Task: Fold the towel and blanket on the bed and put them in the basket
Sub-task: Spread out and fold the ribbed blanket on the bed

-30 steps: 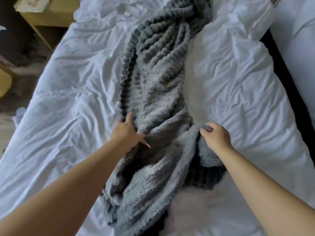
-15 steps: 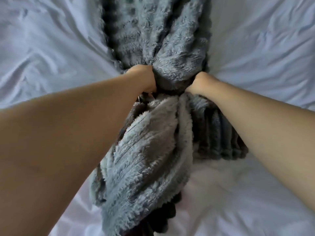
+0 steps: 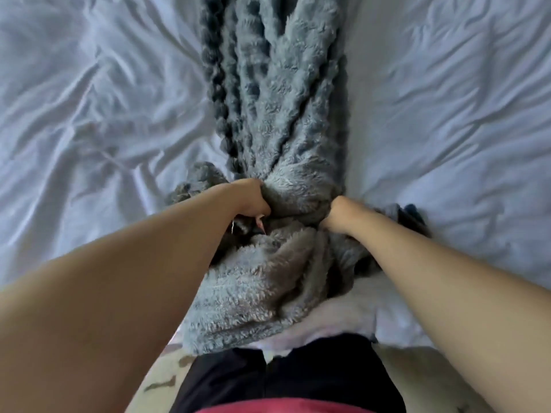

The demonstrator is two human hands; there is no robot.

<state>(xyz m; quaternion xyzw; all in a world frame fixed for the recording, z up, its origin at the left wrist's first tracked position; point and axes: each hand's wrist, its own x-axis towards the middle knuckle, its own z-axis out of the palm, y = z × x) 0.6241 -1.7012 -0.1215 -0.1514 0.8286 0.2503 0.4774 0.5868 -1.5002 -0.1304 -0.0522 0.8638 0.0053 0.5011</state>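
Observation:
A fluffy grey ribbed blanket (image 3: pixel 280 93) lies bunched in a long strip down the middle of the bed, its near end heaped at the bed's edge. My left hand (image 3: pixel 250 198) grips a bunch of it from the left side. My right hand (image 3: pixel 340 213) grips the same bunch from the right, fingers buried in the pile. Both fists sit close together at the blanket's narrowest point. No towel and no basket are in view.
A crumpled white sheet (image 3: pixel 98 114) covers the bed on both sides of the blanket. A pale pink cloth (image 3: pixel 328 326) lies under the blanket's near end at the bed's edge. My dark clothing (image 3: pixel 286 380) fills the bottom of the view.
Both hands went from touching the blanket to gripping it in fists. The blanket has been drawn toward me, its near end heaping at the bed's edge. The view has tilted down and closer.

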